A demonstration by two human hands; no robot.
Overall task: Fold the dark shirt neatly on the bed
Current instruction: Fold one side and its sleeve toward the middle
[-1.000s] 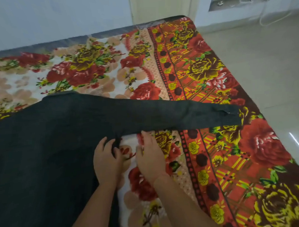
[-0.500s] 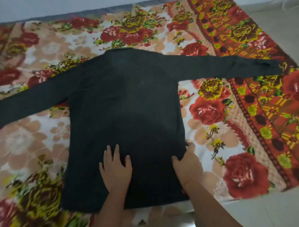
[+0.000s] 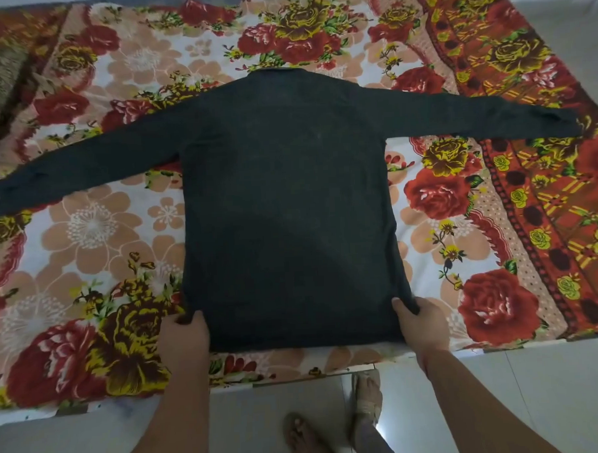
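The dark shirt lies flat on the bed, its collar at 12 o'clock, its sleeves spread toward 9 and 2 o'clock, and its hem by the near edge. It looks soft, light and limp, so it will likely sag and wrinkle unless taken at corners or seams. The left hand pinches the hem corner at 7 o'clock. The right hand pinches the corner at 5 o'clock, thumb on top.
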